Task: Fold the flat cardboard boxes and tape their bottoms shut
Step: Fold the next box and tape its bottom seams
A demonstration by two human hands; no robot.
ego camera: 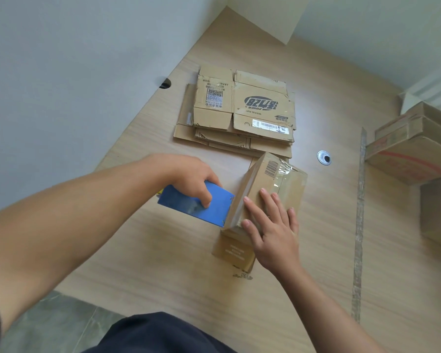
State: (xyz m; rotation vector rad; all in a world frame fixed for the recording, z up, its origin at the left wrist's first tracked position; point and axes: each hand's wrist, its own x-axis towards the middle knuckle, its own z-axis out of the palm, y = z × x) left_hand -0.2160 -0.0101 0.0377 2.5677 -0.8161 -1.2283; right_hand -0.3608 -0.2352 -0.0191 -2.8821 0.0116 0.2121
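A small folded cardboard box point(283, 182) stands bottom-up at the middle of the wooden table point(163, 263), with clear tape across its upper face. My right hand point(273, 225) lies flat on that face, fingers straight, pressing it down. My left hand point(191, 179) grips a blue tape dispenser point(196, 203) whose front edge touches the box's left side. The box's lower flaps point(233, 253) spread onto the table under my right hand. A stack of flat cardboard boxes point(239, 110) lies farther back on the table.
Folded boxes point(413, 146) are piled at the right edge. A long strip of tape point(359, 225) runs along the table on the right. A round metal cable hole point(323, 157) sits behind the box. Walls close in at the left and back.
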